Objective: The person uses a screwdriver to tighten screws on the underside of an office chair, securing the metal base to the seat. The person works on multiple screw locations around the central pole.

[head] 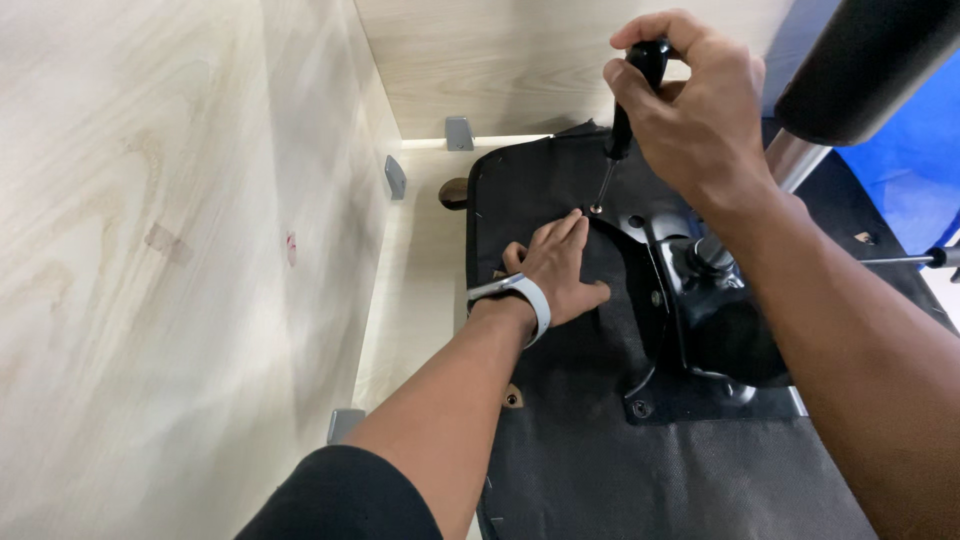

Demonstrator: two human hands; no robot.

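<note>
Leftward: pale wood panels [150, 250] with grey corner brackets [395, 177] | left hand [555, 268] flat, fingers spread, pressed on black fabric seat underside [570, 450] | right hand [695, 105] clenched around black screwdriver [625, 110], tip at screw hole in black metal mounting plate [640, 235] | chrome column [795, 160] far right.
</note>
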